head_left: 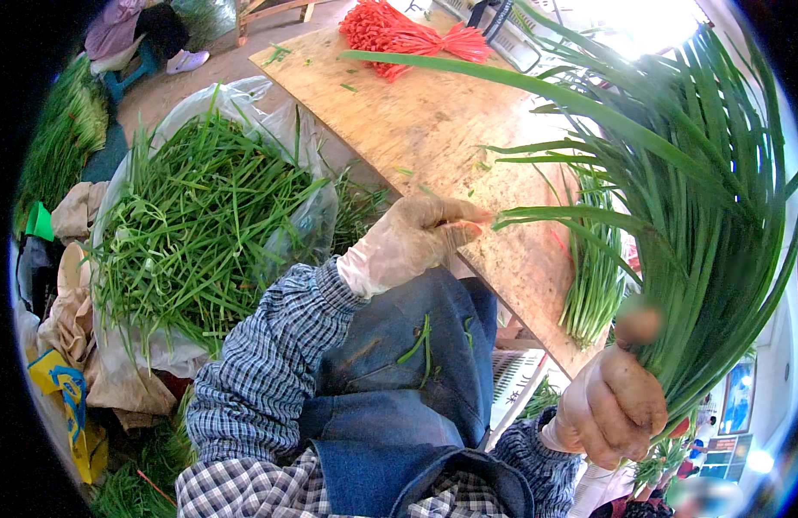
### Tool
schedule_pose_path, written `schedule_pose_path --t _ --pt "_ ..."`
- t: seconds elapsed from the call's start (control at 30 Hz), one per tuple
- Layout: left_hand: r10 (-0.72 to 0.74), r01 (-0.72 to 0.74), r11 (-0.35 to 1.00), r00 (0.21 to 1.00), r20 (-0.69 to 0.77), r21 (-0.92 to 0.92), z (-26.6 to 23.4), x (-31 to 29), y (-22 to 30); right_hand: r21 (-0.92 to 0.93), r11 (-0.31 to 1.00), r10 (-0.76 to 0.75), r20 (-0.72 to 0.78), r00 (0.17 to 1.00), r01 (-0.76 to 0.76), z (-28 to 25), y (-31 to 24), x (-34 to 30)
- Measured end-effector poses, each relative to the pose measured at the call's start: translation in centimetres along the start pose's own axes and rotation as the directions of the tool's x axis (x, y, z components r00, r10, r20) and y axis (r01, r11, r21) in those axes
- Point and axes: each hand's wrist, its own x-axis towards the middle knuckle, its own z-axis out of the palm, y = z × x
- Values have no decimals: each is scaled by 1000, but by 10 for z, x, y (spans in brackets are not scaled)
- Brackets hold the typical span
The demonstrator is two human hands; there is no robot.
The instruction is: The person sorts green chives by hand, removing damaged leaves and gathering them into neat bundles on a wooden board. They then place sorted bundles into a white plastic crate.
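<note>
Right hand (619, 406), beside the wooden board (416, 121) at its near corner: closed round a bunch of long green leaves (701, 207), stalk ends hidden, thumb area blurred.
Left hand (412, 242), over the board's left edge: fingers narrow, at a leaf tip; grip unclear.
Green bundle (593, 285), on the board: partly covered by leaves.
Plastic bag (319, 220) of cut greens, left of the board: rim partly buried.
Red strips (386, 34), board's far end: cropped above.
Person (114, 39), beyond the board, leftward: cut off.

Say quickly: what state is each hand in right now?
Left hand: partly closed beside a slender green leaf; pinching cannot be told.
Right hand: closed, holding a thick bundle of long, flat green leaves.
</note>
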Motion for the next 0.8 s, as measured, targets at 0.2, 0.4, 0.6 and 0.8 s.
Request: schedule_pose_path --t 0.2,0.4,0.6,0.8 --pt "-98 -163 814 908 -407 -558 -24 11 -1 -28 997 -75 -131 989 72 10 6 -1" --pt "155 -421 907 388 -909 -26 -165 -28 4 -81 970 239 183 954 -227 -10 -27 -1" --pt "572 278 625 473 -670 729 -86 -64 -16 -148 986 89 92 992 -75 -24 -33 10" --pt "108 -107 986 994 0 131 7 -28 48 -289 957 105 229 968 -35 -18 -45 59"
